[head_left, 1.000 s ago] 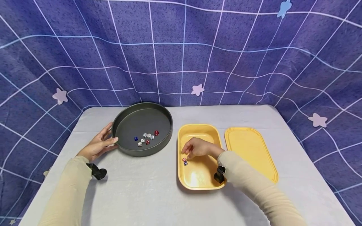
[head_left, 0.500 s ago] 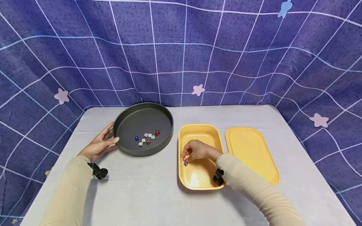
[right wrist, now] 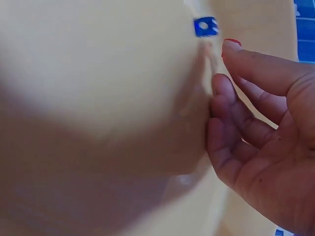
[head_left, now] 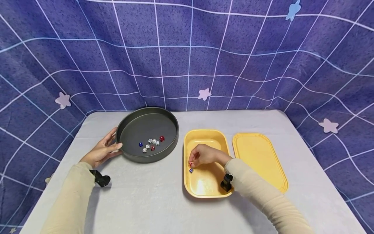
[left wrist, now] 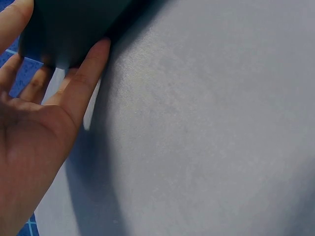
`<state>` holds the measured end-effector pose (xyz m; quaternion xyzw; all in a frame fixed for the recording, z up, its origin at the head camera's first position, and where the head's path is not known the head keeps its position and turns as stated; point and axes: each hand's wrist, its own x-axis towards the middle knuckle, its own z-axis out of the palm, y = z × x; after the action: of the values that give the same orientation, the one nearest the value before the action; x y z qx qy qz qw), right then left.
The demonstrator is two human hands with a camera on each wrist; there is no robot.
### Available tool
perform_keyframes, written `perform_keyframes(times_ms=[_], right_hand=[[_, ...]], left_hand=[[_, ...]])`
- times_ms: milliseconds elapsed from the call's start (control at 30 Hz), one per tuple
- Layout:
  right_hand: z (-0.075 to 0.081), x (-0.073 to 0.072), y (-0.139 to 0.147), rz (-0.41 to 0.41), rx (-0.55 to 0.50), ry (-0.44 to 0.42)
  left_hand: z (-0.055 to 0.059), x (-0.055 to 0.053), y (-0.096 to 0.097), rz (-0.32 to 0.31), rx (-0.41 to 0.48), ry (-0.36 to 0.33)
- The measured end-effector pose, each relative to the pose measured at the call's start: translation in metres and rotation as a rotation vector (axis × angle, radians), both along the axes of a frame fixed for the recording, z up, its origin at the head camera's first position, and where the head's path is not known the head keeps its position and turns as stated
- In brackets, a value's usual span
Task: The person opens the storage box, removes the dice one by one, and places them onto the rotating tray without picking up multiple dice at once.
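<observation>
My left hand [head_left: 100, 151] holds the left side of a round dark pan [head_left: 143, 125], with the thumb over its rim and the fingers against the outer wall. Inside the pan lie several dice: white dice [head_left: 154, 141], two red dice [head_left: 162, 138] and a blue die [head_left: 141, 144]. My right hand [head_left: 205, 153] is inside a yellow plastic box [head_left: 205, 190], pinching a red die [head_left: 190, 163] between thumb and fingers. In the right wrist view only a red edge of that die shows at the fingertips. A blue die [right wrist: 205, 26] lies on the box floor beside them.
A flat yellow lid [head_left: 260, 156] lies right of the box, partly behind the right sleeve [head_left: 263, 195]. A pale cloth covers the table [head_left: 140, 201]. Behind it hangs a blue curtain [head_left: 175, 61] with lines and stars.
My right fingers have come down onto the red die and pinch it, apart from the blue die, which stays on the box floor. The left hand and pan keep their place.
</observation>
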<state>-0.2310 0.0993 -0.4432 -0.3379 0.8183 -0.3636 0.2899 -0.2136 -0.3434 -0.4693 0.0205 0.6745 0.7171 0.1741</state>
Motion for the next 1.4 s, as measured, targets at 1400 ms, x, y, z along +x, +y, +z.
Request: perform_keyframes(times_ms=[1400], right_hand=[[0.035,-0.034,-0.137,-0.774,-0.215,0.139]], left_hand=[[0.000,-0.001,-0.001,-0.009,0.003,-0.009]])
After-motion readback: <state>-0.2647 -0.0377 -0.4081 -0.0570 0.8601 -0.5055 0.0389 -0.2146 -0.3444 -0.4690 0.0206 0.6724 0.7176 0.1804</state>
